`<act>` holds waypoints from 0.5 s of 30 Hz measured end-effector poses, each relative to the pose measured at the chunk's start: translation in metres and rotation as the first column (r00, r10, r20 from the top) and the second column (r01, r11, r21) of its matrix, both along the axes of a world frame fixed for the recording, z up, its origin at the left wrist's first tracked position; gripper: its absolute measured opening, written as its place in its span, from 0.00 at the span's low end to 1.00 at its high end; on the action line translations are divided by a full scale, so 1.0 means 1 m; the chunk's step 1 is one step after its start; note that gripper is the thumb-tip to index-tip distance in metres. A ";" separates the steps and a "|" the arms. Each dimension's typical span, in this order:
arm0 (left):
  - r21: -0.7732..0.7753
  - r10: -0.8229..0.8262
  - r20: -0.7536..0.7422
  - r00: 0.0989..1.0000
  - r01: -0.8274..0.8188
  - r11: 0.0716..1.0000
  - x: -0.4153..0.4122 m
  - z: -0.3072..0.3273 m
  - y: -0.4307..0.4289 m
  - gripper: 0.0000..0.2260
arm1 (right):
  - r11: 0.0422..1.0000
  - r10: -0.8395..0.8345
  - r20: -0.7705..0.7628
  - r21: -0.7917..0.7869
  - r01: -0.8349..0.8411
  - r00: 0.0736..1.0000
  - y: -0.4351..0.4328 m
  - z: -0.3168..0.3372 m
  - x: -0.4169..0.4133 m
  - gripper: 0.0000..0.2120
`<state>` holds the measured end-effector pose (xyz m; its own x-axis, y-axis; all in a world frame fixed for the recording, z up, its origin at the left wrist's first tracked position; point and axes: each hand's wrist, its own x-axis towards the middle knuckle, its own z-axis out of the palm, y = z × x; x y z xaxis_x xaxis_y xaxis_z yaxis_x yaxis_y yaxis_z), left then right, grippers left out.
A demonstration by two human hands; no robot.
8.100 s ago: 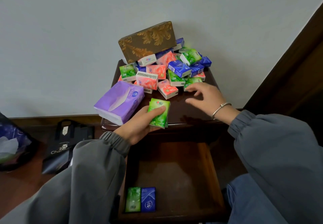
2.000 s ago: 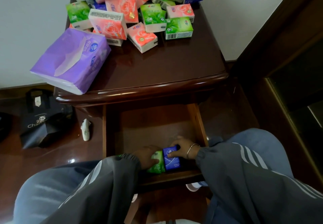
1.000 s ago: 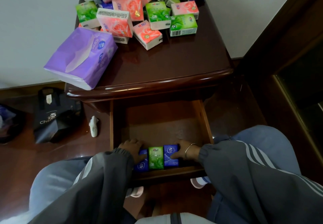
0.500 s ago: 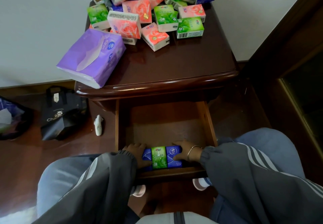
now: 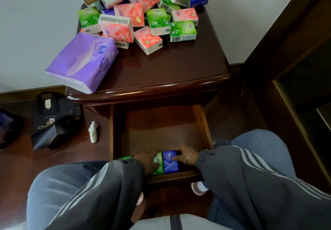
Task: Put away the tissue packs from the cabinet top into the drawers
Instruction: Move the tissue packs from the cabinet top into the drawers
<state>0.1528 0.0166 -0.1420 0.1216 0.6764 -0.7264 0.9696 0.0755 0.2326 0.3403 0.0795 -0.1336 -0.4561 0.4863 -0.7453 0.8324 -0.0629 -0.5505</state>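
Tissue packs [image 5: 136, 12] lie piled on the cabinet top [image 5: 179, 68], far ahead of both grips and higher. In the drawer [image 5: 201, 122] the left grip [image 5: 146, 158] rests over a green pack [image 5: 159, 168]; whether its fingers curl, I cannot tell. Touching this pack on the right, a blue pack [image 5: 170, 161] lies front to back, pinched by the right grip [image 5: 182, 155]. The pile seems nearer to the left grip.

In the drawer [image 5: 202, 122] at 6 o'clock, the left hand [image 5: 146, 159] rests on a green tissue pack [image 5: 158, 167]. The right hand [image 5: 183, 153] pinches the adjoining blue tissue pack [image 5: 170, 165].
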 end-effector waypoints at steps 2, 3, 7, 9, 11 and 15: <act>-0.001 -0.003 -0.009 1.000 0.003 1.000 0.000 -0.001 -0.001 0.29 | 0.999 0.041 0.023 0.028 -0.041 0.999 -0.003 0.002 0.000 0.26; -0.007 -0.011 -0.023 1.000 0.011 1.000 0.000 0.000 -0.001 0.29 | 0.997 0.061 0.032 0.050 -0.063 0.998 -0.005 0.003 -0.001 0.26; 0.026 -0.041 -0.095 0.995 0.043 0.999 0.004 0.002 -0.002 0.30 | 0.995 0.041 0.035 0.088 -0.044 0.999 -0.015 0.006 -0.001 0.26; 0.030 -0.045 -0.117 0.992 0.049 0.998 0.005 0.004 -0.003 0.31 | 0.995 0.000 0.031 0.097 -0.003 1.000 -0.018 0.005 0.002 0.25; 0.028 -0.046 -0.124 0.991 0.050 0.998 0.003 0.004 -0.007 0.32 | 0.993 -0.016 0.033 0.118 0.012 0.999 -0.020 0.006 0.004 0.24; 0.053 -0.030 -0.164 0.986 0.039 0.998 0.002 0.006 -0.012 0.32 | 0.994 0.012 0.008 0.110 -0.013 1.000 -0.020 0.012 0.005 0.20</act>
<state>0.1544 0.0044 -0.1362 0.0284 0.7138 -0.6998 0.9967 0.0328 0.0739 0.3458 0.0594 -0.1217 -0.4575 0.5601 -0.6906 0.8367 0.0083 -0.5476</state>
